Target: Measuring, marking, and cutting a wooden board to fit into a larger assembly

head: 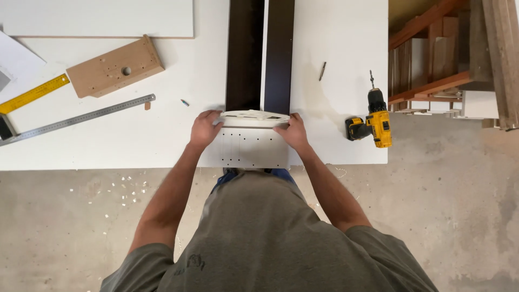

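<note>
A white plastic jig piece (254, 115) lies across the near end of two dark brown boards (259, 54) on the white worktable (135, 135). My left hand (204, 128) grips its left end and my right hand (293, 131) grips its right end. Below the piece, between my hands, lies a white panel (251, 148) with rows of small drilled holes, reaching the table's front edge.
A yellow and black cordless drill (376, 121) lies at the table's right edge, a loose bit (322, 71) beyond it. A wooden drilling block (115, 67), steel ruler (81, 119) and yellow rule (32, 94) lie left. Stacked timber (448, 54) stands right.
</note>
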